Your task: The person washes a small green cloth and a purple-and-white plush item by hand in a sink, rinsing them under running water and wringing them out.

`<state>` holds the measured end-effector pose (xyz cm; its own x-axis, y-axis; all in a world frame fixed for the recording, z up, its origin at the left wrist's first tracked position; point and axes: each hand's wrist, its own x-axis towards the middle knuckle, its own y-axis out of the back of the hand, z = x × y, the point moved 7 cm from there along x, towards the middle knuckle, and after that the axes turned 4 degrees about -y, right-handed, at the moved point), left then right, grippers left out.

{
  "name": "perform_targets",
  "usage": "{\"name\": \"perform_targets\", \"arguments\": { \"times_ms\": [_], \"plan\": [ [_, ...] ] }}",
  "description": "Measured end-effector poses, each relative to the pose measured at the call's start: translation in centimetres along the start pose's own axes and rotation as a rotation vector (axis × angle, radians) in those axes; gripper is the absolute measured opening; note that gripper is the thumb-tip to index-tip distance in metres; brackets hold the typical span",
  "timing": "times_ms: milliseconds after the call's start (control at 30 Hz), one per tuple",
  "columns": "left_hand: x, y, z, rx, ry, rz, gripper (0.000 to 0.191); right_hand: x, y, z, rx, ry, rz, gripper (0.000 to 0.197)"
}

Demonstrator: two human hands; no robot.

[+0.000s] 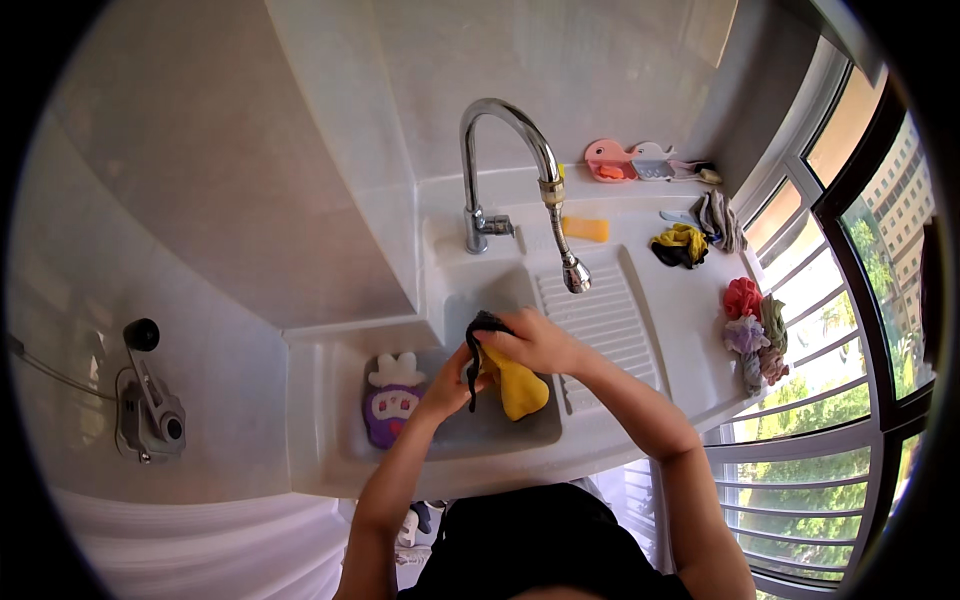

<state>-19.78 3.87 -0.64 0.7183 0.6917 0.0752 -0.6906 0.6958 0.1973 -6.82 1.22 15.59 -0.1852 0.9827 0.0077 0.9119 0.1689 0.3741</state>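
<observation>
My left hand [444,390] and my right hand [541,339] hold a yellow and black fabric piece [523,391] over the sink basin [495,439]. Its black edge is pinched near my fingertips, and the yellow part hangs down below my right hand. Whether it is a glove or a sock I cannot tell. Left of my left hand, a purple and white cartoon-shaped item [390,416] lies in the basin, partly behind my forearm. Above and right of my hands hangs the spray head [576,276] of a chrome gooseneck faucet [469,172].
A ribbed washboard [592,307] adjoins the basin. On the counter are a yellow block [586,229], another yellow and black fabric bundle [679,244], grey cloth [721,221] and mesh bath puffs [742,330]. Whale-shaped soap dishes [611,161] stand behind. A barred window [810,375] is right.
</observation>
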Motion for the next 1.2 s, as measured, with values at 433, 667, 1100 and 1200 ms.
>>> {"name": "perform_targets", "arguments": {
  "times_ms": [433,667,1100,1200],
  "plan": [
    [-5.1,0.6,-13.9,-0.451,0.842,0.398,0.049,6.7,-6.7,23.6,-0.52,-0.393,0.103,0.059],
    [-1.9,2.5,-17.6,0.23,0.259,0.758,0.045,2.3,-12.7,29.0,-0.586,-0.599,0.496,0.06],
    [-1.2,-2.5,-21.2,-0.926,0.697,0.751,0.032,1.3,-13.6,28.0,-0.437,-0.777,0.761,0.047],
    [-0.2,-3.8,-22.7,-0.991,0.828,0.652,0.039,1.8,-14.7,24.6,0.009,-0.629,0.672,0.049]
  ]
}}
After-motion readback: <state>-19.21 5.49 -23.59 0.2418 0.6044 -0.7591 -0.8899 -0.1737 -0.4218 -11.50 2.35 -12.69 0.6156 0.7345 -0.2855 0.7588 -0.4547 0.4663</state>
